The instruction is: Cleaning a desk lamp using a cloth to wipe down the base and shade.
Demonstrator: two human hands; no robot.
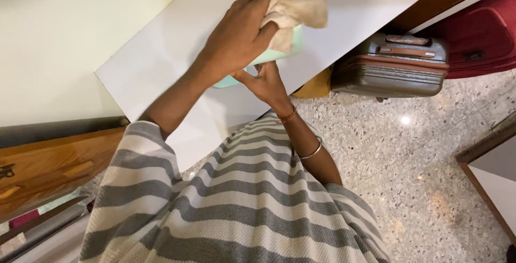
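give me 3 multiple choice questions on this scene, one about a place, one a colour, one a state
1. Where is the grey suitcase?
A. on the table
B. on the floor beside the table
C. in a hand

2. What colour is the box?
A. mint green
B. black
C. orange

3. What is the left hand doing?
A. hanging free
B. gripping a cloth
C. resting flat on the floor

Answers: 1 B, it stands on the speckled floor at the table edge. 2 A, pale green shows under the cloth. 3 B, fingers close around the cloth, while the right hand holds the box.
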